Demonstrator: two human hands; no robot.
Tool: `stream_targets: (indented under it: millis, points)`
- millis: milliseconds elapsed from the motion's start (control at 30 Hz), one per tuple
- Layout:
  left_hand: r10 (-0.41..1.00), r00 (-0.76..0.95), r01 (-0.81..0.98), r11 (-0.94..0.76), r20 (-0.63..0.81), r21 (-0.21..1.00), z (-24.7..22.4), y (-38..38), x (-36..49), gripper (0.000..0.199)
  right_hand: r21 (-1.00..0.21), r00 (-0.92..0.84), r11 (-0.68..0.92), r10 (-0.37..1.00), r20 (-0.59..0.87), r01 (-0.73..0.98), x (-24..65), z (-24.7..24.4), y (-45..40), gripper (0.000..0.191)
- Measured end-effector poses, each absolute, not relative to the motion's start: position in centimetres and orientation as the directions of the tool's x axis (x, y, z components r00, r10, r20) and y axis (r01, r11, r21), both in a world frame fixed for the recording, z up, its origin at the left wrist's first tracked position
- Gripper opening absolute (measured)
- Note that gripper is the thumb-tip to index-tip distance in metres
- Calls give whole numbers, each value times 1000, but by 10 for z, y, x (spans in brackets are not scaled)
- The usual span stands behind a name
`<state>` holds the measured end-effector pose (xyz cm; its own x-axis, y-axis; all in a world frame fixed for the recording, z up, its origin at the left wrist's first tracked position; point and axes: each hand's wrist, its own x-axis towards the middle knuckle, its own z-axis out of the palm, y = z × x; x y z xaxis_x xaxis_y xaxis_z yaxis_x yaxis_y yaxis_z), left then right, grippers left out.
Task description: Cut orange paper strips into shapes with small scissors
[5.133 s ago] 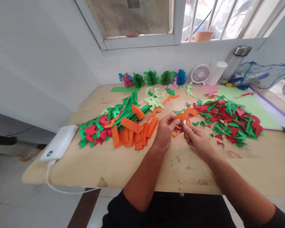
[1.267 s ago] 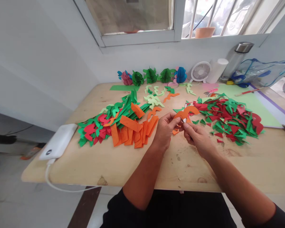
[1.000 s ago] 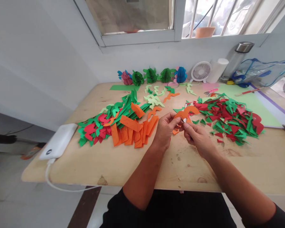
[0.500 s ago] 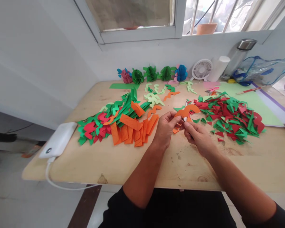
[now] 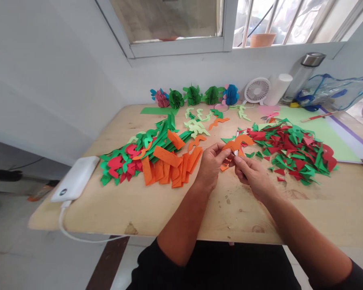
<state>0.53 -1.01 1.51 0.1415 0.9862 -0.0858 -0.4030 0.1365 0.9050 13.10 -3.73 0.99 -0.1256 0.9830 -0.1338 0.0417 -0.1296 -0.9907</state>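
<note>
An orange paper cutout (image 5: 240,141) with a wavy outline is pinched between the thumb and fingers of my left hand (image 5: 211,163). My right hand (image 5: 250,171) is closed close beside it, fingertips almost meeting the left ones. A small dark, thin thing shows between the fingertips, too small to name; what the right fingers grip is mostly hidden. Under the hands lie orange paper scraps. Left of them are folded orange paper strips (image 5: 166,171), on and beside green paper strips (image 5: 161,137). A loose orange cutout (image 5: 196,141) rests just behind.
Red and green paper scraps (image 5: 299,149) are heaped at the right. Red and green cutouts (image 5: 117,165) lie at the left beside a white power bank (image 5: 75,179) with a cable. Along the wall stand paper honeycomb figures (image 5: 193,96), a small fan (image 5: 257,90) and a bottle (image 5: 304,76).
Both hands stay in almost the same place, with the orange cutout held between them. The view has shifted very slightly.
</note>
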Motion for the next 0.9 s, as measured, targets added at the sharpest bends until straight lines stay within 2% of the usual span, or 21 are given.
stream_targets:
  millis: [900]
  points:
    - [985,154,-419,135,-77,898,17,-12,5,15,-992,-116,-117,986,-121,38,131,8,-38,51]
